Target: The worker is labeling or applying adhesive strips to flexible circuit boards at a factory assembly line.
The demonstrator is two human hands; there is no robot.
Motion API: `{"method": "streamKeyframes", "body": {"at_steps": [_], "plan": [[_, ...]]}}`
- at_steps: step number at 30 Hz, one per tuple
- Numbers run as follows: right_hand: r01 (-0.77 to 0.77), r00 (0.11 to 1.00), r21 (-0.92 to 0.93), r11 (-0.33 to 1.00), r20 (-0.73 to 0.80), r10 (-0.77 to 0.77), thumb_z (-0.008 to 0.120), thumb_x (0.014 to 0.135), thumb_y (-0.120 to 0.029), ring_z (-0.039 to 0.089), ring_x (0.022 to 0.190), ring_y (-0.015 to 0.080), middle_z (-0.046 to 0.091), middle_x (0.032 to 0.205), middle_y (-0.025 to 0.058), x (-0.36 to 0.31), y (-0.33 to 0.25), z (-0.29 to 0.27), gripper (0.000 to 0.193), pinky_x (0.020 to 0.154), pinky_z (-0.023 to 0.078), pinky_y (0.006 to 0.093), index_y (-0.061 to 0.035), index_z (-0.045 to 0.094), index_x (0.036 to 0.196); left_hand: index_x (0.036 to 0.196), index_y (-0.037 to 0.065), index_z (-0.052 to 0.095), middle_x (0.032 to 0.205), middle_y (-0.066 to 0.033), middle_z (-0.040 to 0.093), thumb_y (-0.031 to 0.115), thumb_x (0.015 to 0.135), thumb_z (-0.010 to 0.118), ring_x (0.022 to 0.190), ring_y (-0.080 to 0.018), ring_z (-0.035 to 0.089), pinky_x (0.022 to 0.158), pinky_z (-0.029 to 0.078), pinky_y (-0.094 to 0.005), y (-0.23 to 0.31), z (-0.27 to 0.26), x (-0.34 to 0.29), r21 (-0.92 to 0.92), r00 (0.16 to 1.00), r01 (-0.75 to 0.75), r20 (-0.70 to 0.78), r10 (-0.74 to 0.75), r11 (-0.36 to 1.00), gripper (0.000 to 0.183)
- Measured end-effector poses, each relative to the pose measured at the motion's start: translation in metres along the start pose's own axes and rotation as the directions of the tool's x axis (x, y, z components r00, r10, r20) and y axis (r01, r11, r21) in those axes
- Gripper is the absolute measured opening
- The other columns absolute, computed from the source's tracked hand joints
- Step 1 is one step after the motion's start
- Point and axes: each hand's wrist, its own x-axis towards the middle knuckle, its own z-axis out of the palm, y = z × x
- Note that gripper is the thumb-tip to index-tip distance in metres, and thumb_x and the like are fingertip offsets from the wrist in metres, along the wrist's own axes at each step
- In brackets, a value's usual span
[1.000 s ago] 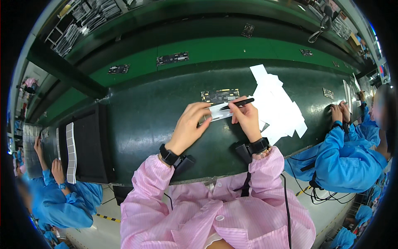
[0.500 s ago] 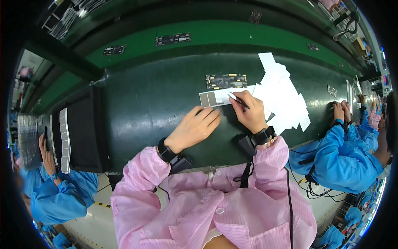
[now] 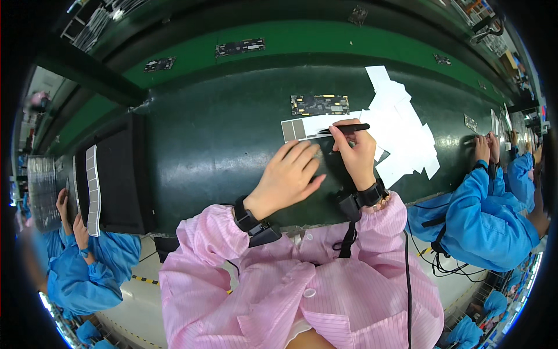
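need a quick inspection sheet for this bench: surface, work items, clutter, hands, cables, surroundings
Surface: dark green bench, scuffed and shiny
Job's things: label strip with grey labels at its left end; circuit board just beyond it
Clutter: white sheets in a loose heap; black tray carrying another label strip
Hands: left hand empty, near the strip, contact unclear; right hand holds slim black tool
Cables: black cable down the pink garment; tangled cables at right
Surroundings: blue-clad co-workers both sides
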Motion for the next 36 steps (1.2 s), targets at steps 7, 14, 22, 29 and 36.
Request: {"method": "streamKeyframes", "body": {"at_steps": [7, 14, 22, 29, 36], "plan": [[0.120, 0.992, -0.098, 0.988, 0.047, -0.116, 0.071, 0.083, -0.003, 0.064, 0.062, 0.0123, 0.066, 0.082, 0.0065, 0.0006, 0.0030, 0.0029, 0.011, 0.055, 0.049, 0.0227, 0.0019, 0.063, 0.088, 0.109, 0.002, 0.059, 0.123, -0.0133, 0.057, 0.023, 0.081, 0.069, 0.116, -0.0296, 0.054, 0.104, 0.041, -0.0420, -0.0052, 0.0005, -0.0033, -0.007, 0.991, 0.110, 0.071, -0.109, 0.994, 0.037], [0.084, 0.994, -0.107, 0.991, 0.077, -0.076, 0.071, 0.082, -0.002, 0.064, 0.061, 0.0140, 0.065, 0.083, 0.0071, 0.0009, 0.0031, 0.0031, 0.011, 0.054, 0.049, 0.0233, 0.0014, 0.063, 0.089, 0.112, 0.001, 0.058, 0.123, -0.0132, 0.056, 0.023, 0.080, 0.069, 0.116, -0.0288, 0.054, 0.104, 0.041, -0.0418, -0.0008, -0.0016, 0.0007, 0.007, 0.985, 0.144, 0.094, -0.144, 0.990, 0.040], [0.111, 0.992, -0.138, 0.984, 0.074, -0.102, 0.071, 0.082, -0.002, 0.064, 0.060, 0.0144, 0.065, 0.082, 0.0068, 0.0003, 0.0039, 0.0033, 0.009, 0.053, 0.048, 0.0235, 0.0010, 0.064, 0.087, 0.112, 0.001, 0.058, 0.123, -0.0133, 0.056, 0.020, 0.080, 0.069, 0.115, -0.0295, 0.054, 0.102, 0.043, -0.0420, 0.0006, 0.0001, 0.0021, -0.004, 0.983, 0.169, 0.079, -0.168, 0.986, 0.039], [0.159, 0.985, -0.155, 0.975, 0.085, -0.148, 0.071, 0.081, -0.002, 0.063, 0.061, 0.0149, 0.065, 0.081, 0.0074, 0.0010, 0.0009, 0.0038, 0.009, 0.053, 0.048, 0.0239, 0.0004, 0.064, 0.087, 0.112, 0.001, 0.058, 0.124, -0.0136, 0.055, 0.019, 0.081, 0.069, 0.111, -0.0306, 0.056, 0.101, 0.045, -0.0413, 0.0003, 0.0006, 0.0005, -0.012, 0.981, 0.181, 0.072, -0.180, 0.983, 0.038], [0.157, 0.985, -0.187, 0.970, 0.105, -0.139, 0.071, 0.081, -0.003, 0.061, 0.056, 0.0149, 0.064, 0.079, 0.0070, 0.0004, -0.0012, 0.0035, 0.010, 0.050, 0.046, 0.0249, -0.0009, 0.064, 0.087, 0.112, 0.001, 0.057, 0.124, -0.0130, 0.055, 0.017, 0.081, 0.069, 0.111, -0.0293, 0.056, 0.102, 0.045, -0.0410, 0.0001, 0.0017, -0.0006, -0.015, 0.980, 0.190, 0.065, -0.189, 0.982, 0.037]]}}
